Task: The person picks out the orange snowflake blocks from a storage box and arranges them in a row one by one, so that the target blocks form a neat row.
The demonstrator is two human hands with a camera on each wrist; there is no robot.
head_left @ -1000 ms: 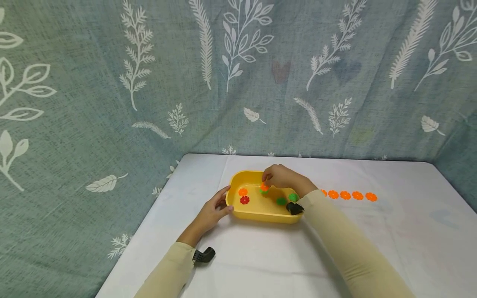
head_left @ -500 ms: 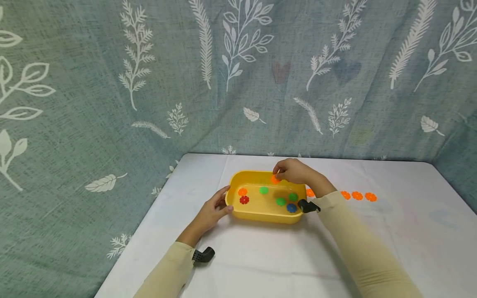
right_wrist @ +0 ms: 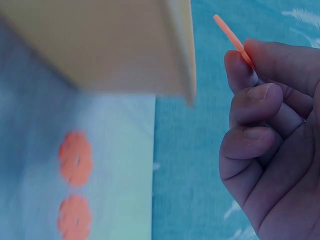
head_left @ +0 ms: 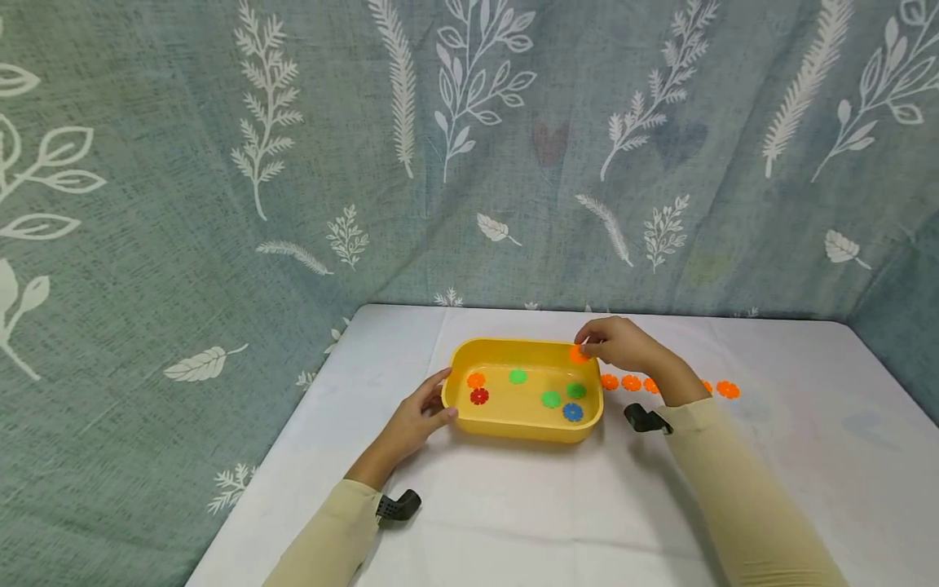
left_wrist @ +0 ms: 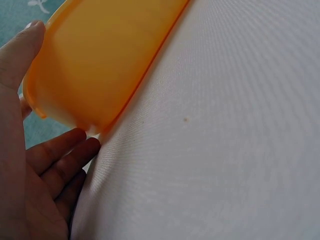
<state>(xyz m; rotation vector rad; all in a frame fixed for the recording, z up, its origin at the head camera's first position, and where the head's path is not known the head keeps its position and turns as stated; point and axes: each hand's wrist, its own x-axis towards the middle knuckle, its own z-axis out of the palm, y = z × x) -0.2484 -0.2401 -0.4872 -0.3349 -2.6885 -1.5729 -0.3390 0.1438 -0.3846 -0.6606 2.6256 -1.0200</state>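
A yellow plastic tray (head_left: 522,430) stands on the white table. My left hand (head_left: 409,424) holds its left end, thumb at the near side and fingers around the end wall; the left wrist view shows the thumb on the rim of the tray (left_wrist: 100,60). Over the tray's far right corner, my right hand (head_left: 619,344) pinches an orange flower-shaped disc (head_left: 579,355) between thumb and index finger. In the right wrist view that disc (right_wrist: 233,40) appears edge-on. Inside the tray lie another orange disc (head_left: 476,381), a red disc (head_left: 479,396), a blue disc (head_left: 573,412) and several green discs (head_left: 517,377).
Right of the tray, several orange discs (head_left: 728,390) lie in a row on the table, partly hidden by my right forearm. Two orange discs (right_wrist: 75,159) show in the right wrist view. A leaf-patterned curtain (head_left: 469,204) hangs behind the table (head_left: 469,522).
My right hand has lifted the orange disc out from over a green one and carried it right to the tray's far right corner. The blue disc came into sight. My left hand stays put.
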